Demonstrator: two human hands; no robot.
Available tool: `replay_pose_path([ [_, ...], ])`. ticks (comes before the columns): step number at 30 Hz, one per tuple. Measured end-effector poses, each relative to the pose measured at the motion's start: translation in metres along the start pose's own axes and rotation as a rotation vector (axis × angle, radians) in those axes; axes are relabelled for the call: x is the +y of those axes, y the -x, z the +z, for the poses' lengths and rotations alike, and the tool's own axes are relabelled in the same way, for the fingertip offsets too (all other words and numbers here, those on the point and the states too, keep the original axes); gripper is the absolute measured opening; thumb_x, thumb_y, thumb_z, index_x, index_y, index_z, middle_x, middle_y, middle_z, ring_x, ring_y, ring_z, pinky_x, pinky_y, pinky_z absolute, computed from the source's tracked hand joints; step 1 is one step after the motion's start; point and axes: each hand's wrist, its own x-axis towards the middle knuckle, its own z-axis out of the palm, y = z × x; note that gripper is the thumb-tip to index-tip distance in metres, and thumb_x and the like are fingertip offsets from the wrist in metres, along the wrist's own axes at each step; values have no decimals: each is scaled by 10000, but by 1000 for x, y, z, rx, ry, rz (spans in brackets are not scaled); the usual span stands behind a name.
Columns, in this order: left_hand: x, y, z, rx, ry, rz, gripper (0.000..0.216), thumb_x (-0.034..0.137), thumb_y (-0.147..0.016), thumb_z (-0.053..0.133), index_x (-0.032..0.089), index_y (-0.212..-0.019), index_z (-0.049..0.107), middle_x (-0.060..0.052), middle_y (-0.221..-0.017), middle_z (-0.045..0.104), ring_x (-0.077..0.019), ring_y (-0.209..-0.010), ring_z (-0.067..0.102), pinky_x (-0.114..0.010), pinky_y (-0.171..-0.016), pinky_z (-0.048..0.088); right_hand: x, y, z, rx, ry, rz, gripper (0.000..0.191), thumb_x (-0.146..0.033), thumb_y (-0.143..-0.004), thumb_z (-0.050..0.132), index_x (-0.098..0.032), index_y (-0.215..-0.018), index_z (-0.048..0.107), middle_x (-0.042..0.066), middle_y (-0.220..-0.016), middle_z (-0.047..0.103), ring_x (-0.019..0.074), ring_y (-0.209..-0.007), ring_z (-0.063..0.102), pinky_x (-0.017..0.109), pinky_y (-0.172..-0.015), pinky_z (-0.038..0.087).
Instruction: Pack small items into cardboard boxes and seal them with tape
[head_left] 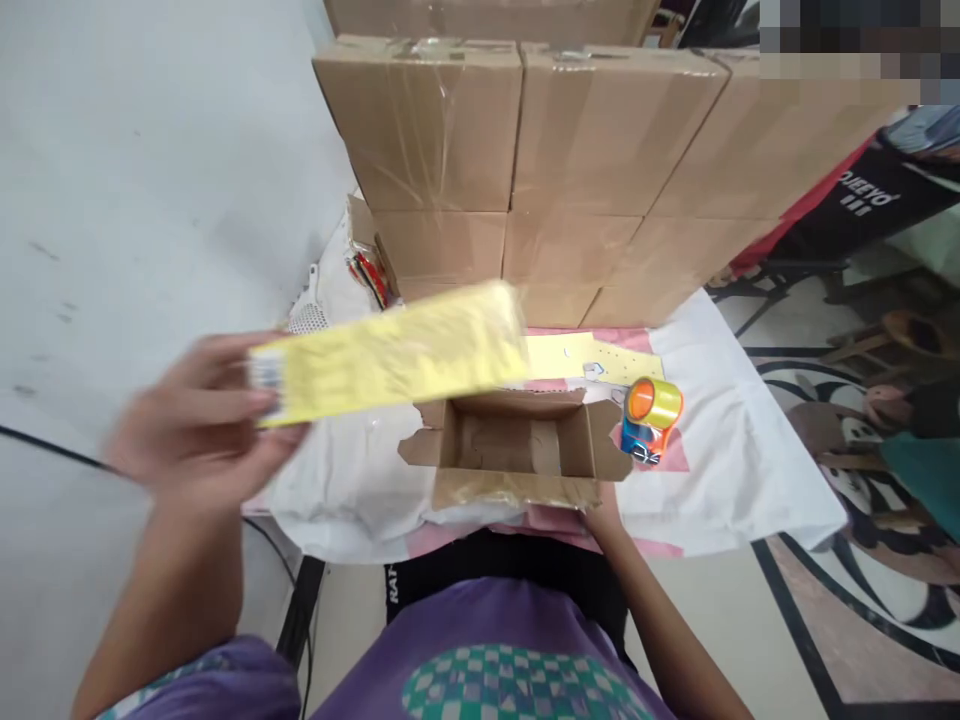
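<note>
White-covered table (750, 480): open carton (517, 488); left hand (202, 420) gripping yellow packet (397, 352), label (268, 382) illegible; right hand (606, 510) beside carton, grip indeterminable; black garment (427, 572), "RAT-"; black fabric (870, 200), "OJEEYO".

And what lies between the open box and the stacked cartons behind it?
In the head view, flat yellow sheeting lies there; the yellow packet in the left hand hides part of that stretch.
</note>
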Motion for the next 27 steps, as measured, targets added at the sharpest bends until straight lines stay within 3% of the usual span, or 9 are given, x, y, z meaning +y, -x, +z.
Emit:
replay_pose_path([
  [3, 32, -14, 50, -367, 97, 239, 205, 152, -792, 719, 266, -934, 624, -17, -1294, 654, -206, -1095, 673, -319, -795, 601, -5, -3, 0, 1, -44, -85, 383, -415, -879, 555, -181, -1150, 690, 142, -1106, 741, 352, -1111, 648, 514, -991, 505],
  [6, 36, -16, 87, -620, 67, 111, 110, 201, -845, 681, 226, -941, 636, -74, -1179, 696, -188, -1001, 685, -288, -771, 575, -5, -1, -2, 6, -93, -79, 351, -411, -927, 483, -182, -1104, 682, 132, -1045, 745, 325, -1009, 677, 472, -890, 548],
  [10, 26, -11, 119, -766, 48, -107, 106, 292, -884, 611, 189, -898, 593, -108, -1227, 663, -145, -822, 662, -246, -652, 533, -7, 0, -5, 10, -121, -146, 324, -393, -950, 461, -188, -1104, 658, 122, -1036, 725, 294, -995, 670, 435, -898, 537],
  [15, 26, -6, 139, -974, -278, -130, 88, 270, -853, 571, 207, -914, 585, -79, -1076, 689, -213, -881, 650, -315, -761, 508, -18, -2, -8, -25, -113, -78, 292, -375, -1013, 394, -199, -1057, 623, 88, -989, 703, 253, -928, 666, 388, -860, 524],
  [17, 26, -4, 143, -1025, -382, -191, 297, 251, -816, 591, 215, -1110, 599, -76, -1047, 702, -242, -890, 664, -334, -777, 502, -20, -2, -9, -18, -129, -82, 274, -369, -1012, 401, -205, -1055, 616, 81, -994, 702, 249, -929, 666, 377, -850, 520],
  [19, 25, -3, 146, -1035, -423, -248, 586, 237, -784, 619, 226, -1360, 509, -102, -1200, 684, -279, -1013, 669, -355, -845, 505, -20, -2, -10, -8, -145, -89, 259, -364, -1011, 407, -213, -1065, 611, 78, -1006, 704, 247, -940, 669, 370, -845, 517],
  [21, 23, -3, 149, -1039, -443, -251, 681, 231, -775, 631, 238, -1436, 470, -119, -1359, 616, -309, -1151, 631, -382, -937, 489, -20, -2, -10, -6, -158, -88, 250, -362, -1012, 413, -218, -1072, 609, 79, -1016, 704, 249, -948, 668, 370, -841, 514],
  [24, 20, -3, 156, -1065, -499, -209, 483, 211, -769, 623, 218, -1251, 609, -117, -1284, 649, -325, -1161, 617, -407, -962, 476, -19, -2, -10, -11, -171, -83, 233, -353, -1009, 425, -218, -1063, 608, 76, -1001, 702, 250, -940, 664, 373, -835, 515],
  [27, 18, -5, 163, -1124, -581, -197, 313, 179, -764, 607, 209, -1076, 620, -105, -1116, 698, -311, -1045, 657, -388, -878, 493, -19, -2, -10, -15, -175, -75, 226, -347, -1006, 431, -216, -1045, 611, 74, -978, 699, 247, -918, 661, 376, -834, 520],
])
